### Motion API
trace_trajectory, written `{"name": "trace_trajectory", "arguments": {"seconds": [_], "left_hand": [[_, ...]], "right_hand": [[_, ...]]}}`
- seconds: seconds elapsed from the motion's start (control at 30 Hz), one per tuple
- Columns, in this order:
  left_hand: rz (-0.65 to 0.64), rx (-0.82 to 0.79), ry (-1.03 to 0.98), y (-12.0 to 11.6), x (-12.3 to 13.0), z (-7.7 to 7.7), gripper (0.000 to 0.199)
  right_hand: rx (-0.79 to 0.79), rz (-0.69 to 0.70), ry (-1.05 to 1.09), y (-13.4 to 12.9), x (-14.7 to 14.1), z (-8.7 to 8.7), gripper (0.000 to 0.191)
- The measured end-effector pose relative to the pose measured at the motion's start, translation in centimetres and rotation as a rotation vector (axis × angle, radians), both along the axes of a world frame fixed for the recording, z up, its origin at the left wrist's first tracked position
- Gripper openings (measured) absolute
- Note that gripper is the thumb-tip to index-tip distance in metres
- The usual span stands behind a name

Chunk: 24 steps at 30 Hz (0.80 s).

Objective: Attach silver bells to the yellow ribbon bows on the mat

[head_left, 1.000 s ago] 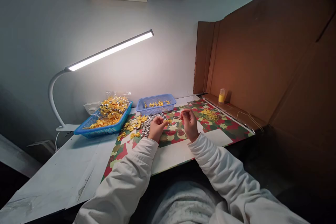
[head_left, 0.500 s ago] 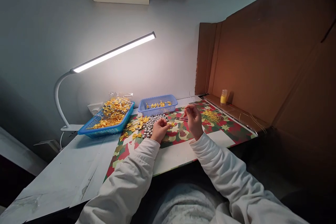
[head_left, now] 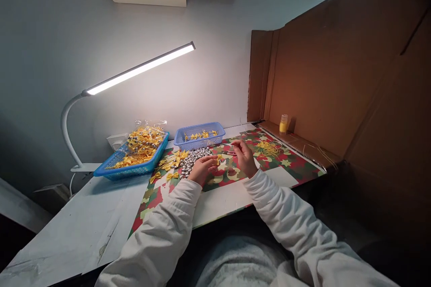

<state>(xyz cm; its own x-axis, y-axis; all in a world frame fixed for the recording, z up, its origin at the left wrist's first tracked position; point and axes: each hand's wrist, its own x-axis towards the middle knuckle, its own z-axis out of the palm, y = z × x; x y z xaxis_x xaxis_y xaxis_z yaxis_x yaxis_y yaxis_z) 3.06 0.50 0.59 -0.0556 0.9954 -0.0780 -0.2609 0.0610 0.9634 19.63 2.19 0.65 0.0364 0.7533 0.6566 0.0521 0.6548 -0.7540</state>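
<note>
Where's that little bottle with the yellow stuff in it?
In the head view, the bottle stands on the right, against the cardboard, beyond the tangle of yellow strings.

The silver balls (head_left: 193, 160) look metallic (quite glossy), the cardboard panel (head_left: 323, 80) matt.

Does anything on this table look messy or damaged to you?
Nothing looks plainly spilled, but the yellow strings to the right of the right hand lie in a loose tangle, and the white tabletop at left has a dark scuff near its front edge, as if worn.
</note>
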Motion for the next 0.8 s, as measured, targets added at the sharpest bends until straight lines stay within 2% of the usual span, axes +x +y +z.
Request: {"name": "trace_trajectory", "arguments": {"seconds": [0.1,0.3,0.5,0.8], "left_hand": [[-0.01,0.02,0.004,-0.1,0.0,0.1,0.032],[0.017,0.098,0.091,-0.1,0.0,0.2,0.035],[0.032,0.128,0.115,-0.1,-0.1,0.2,0.031],[0.054,0.13,0.124,-0.1,0.0,0.2,0.031]], "right_hand": [[0.002,0.058,-0.167,-0.6,-0.3,-0.2,0.015],[0.016,-0.058,-0.478,-0.9,-0.6,-0.5,0.008],[0.041,-0.136,-0.576,-0.5,-0.9,-1.2,0.008],[0.043,-0.187,-0.604,-0.2,-1.2,-1.8,0.009]]}}
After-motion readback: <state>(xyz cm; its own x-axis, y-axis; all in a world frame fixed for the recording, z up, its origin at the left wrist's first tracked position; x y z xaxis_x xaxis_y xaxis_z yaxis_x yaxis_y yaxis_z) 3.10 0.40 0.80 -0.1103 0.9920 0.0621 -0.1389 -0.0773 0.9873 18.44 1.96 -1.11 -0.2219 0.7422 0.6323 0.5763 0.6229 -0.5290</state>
